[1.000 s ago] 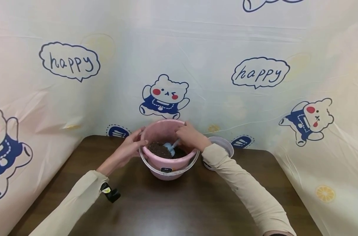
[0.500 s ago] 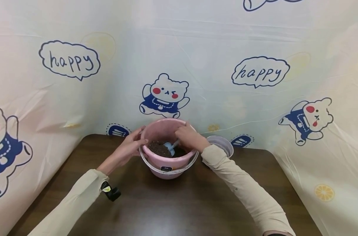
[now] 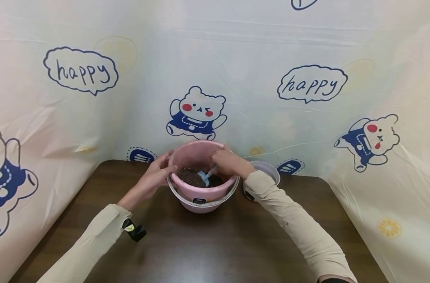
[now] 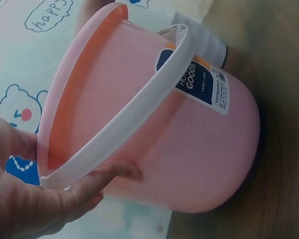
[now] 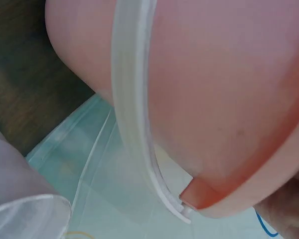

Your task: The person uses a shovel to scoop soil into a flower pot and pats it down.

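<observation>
A pink bucket [image 3: 200, 193] stands at the far middle of the table with dark soil [image 3: 188, 177] in it. My left hand [image 3: 154, 177] grips its left rim, thumb over the edge and fingers against the outer wall. The white bail handle [image 4: 134, 112] hangs down across the bucket's near side, above a navy label [image 4: 194, 79]. Reaching inside on the right, my right hand [image 3: 230, 162] holds the pale handle of a small garden tool [image 3: 204, 179]. Its light-blue head rests in the soil; whether it is a trowel or a rake I cannot tell.
A translucent grey-white pot [image 3: 267, 168] stands right of the bucket, partly behind my right sleeve [image 3: 289, 212]. Behind the dark wooden table [image 3: 186, 243] hangs a printed curtain [image 3: 253, 43]. A black wrist camera [image 3: 135, 231] sits at my left cuff.
The head view has tilted slightly, so everything sits a little higher. Both hands, the bucket and the tool keep nearly the same places.
</observation>
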`<state>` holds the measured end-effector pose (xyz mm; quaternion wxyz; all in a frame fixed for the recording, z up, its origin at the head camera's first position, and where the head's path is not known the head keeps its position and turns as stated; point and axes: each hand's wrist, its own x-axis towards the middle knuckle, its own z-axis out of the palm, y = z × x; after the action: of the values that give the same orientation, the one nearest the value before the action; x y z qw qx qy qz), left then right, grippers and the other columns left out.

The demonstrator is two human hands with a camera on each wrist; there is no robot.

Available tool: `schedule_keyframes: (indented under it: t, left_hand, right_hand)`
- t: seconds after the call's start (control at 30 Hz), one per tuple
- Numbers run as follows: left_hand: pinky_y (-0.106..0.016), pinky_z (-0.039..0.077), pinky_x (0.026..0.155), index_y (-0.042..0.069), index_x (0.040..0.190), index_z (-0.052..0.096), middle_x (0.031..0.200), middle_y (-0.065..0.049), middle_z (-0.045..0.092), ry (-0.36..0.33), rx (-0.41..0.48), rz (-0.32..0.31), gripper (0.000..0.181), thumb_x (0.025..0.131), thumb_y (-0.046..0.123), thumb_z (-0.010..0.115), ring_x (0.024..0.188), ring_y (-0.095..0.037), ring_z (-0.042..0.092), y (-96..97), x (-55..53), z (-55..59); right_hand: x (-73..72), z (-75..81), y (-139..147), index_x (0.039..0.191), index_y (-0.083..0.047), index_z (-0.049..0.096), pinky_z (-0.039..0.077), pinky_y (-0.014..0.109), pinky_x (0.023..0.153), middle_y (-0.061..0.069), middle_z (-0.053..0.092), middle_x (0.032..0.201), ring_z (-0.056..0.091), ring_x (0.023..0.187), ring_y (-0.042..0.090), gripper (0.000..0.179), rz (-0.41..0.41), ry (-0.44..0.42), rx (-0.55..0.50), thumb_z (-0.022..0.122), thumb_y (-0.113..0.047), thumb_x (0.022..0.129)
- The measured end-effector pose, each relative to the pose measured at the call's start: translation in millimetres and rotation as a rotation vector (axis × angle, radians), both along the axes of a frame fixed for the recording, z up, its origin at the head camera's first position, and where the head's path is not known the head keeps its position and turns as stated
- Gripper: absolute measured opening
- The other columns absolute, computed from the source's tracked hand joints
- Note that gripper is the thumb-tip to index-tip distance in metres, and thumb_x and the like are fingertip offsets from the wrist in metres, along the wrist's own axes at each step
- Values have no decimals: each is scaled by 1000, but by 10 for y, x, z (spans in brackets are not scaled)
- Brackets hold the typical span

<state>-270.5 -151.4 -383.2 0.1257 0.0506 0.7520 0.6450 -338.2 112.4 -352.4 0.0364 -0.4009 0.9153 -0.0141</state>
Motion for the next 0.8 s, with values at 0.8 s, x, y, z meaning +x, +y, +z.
schedule_keyframes:
  t: [0.8]
  left_hand:
    - [-45, 60, 94, 6, 168, 13, 166, -27, 26, -58, 34, 9, 69, 110, 17, 49, 134, -43, 49, 9, 16, 0]
  right_hand:
    - [23, 242, 331, 103, -14, 82, 42, 39, 91, -1, 72, 96, 58, 94, 17, 10, 61, -20, -111, 77, -18, 96]
